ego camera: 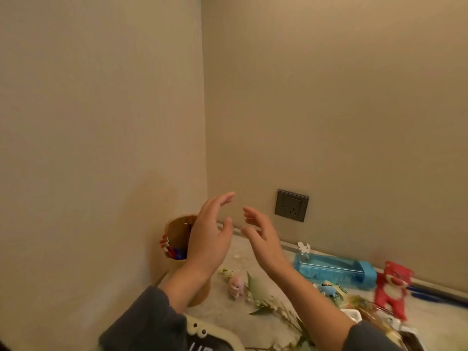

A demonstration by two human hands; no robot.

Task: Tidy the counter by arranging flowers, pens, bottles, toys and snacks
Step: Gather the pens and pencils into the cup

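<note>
Beige wall (101, 122) meets beige wall in a corner, and a pale, stone-patterned counter (243, 252) runs beneath it in warm, dim light. A dark socket (291, 205) sits low on the back wall.

Above the counter the left hand (207, 239) and right hand (263, 241) are raised with palms facing each other, close but apart, fingers straight and loosely spread. Each grip is wide open and holds nothing, which reads as a pause between items rather than a carry.

A wooden cup (177, 231) is tucked into the corner, partly behind the left hand, with red and blue pens (174, 250) in it. That is a sensible spot, backed by both walls.

The rest looks unsorted:
- A flower sprig (260, 290) lies flat below the wrists, with a small pink toy (236, 286) just beside it.
- A blue bottle (334, 271) lies on its side along the back wall and probably wants standing up.
- A red plush toy (392, 287) is near the bottle's cap end, and a small blue toy (329, 287) sits in front of the bottle.
- Snack packets (362, 307) are heaped at the lower right.
- Loose blue pens (435, 296) lie by the wall at the far right, well apart from the cup.

A cream-framed board (210, 335) shows at the bottom edge.
</note>
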